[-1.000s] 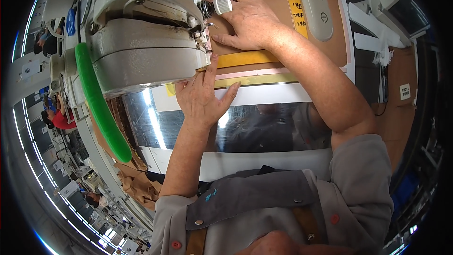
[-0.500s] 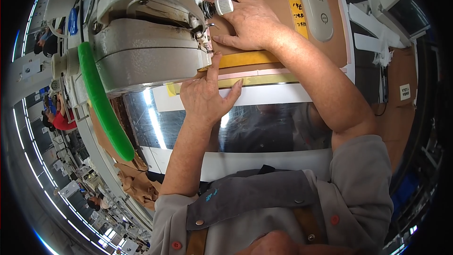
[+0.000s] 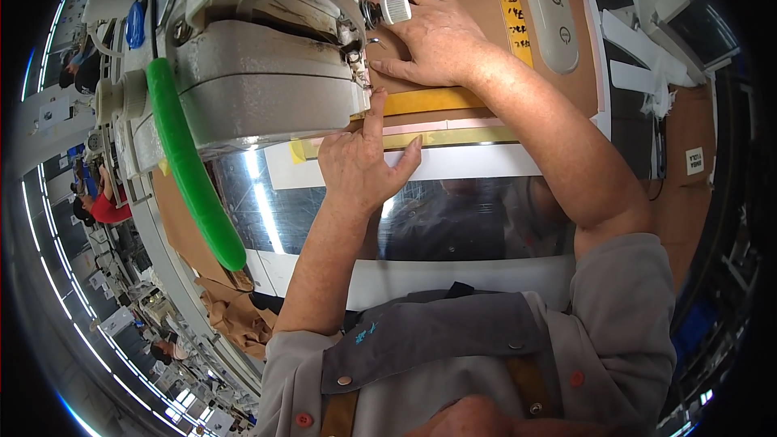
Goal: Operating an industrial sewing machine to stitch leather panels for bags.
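My right hand [image 3: 433, 36] lies flat with fingers spread on a brown panel [image 3: 486, 28], inside a yellow frame [image 3: 520, 28] that carries handwritten marks. Close to the needle area of a grey sewing machine [image 3: 267, 85], my left hand [image 3: 360, 162] has its index finger stretched up to the frame's near yellow strip [image 3: 433, 100]. Its thumb points out to the side, and the other fingers look partly curled or hidden. Pink edging runs along the panel. The machine's head hides the needle and the panel's left part.
A green curved tube [image 3: 190, 166] hangs at the machine's left. Shiny metal plate [image 3: 437, 218] covers the table in front of me. A long pale control unit [image 3: 552, 20] lies at the upper right. Crumpled brown paper [image 3: 235, 316] sits lower left; people work farther left.
The machine, the green tube and my hands appear slightly farther right in the view. Both hands keep nearly the same pose on the work.
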A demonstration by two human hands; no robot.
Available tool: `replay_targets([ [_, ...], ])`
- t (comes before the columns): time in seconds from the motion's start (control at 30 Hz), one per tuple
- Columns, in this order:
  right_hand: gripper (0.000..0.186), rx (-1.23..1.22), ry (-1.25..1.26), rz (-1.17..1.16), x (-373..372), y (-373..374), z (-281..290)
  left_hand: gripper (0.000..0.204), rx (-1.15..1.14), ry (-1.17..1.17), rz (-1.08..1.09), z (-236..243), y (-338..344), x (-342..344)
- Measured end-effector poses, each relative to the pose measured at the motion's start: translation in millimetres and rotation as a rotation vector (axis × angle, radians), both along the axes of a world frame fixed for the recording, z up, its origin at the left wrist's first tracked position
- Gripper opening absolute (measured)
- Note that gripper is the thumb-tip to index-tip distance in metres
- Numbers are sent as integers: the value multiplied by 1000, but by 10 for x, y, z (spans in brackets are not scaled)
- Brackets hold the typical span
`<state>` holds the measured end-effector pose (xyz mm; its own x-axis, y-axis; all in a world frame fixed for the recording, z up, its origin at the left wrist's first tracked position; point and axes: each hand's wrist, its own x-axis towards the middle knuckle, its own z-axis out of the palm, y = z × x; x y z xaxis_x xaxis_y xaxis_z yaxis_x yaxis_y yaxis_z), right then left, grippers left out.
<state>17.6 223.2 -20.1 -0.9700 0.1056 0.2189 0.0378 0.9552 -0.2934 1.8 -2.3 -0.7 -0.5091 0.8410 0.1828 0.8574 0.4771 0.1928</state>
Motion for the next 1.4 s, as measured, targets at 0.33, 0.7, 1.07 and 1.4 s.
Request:
replay_targets([
  [0.33,73,29,-39,-29,8,-24,56,59,125,5,-130,5,-297,-189],
  [0.7,62,39,151,-11,-11,9,-130,79,-118,-45,-1,131,8,-8],
  [1.07,74,41,-55,-30,33,-32,20,80,-82,-35,-30,91,-8,30],
  [1.4,55,-50,-12,-24,119,-89,14,82,-64,-71,-47,114,-100,116],
])
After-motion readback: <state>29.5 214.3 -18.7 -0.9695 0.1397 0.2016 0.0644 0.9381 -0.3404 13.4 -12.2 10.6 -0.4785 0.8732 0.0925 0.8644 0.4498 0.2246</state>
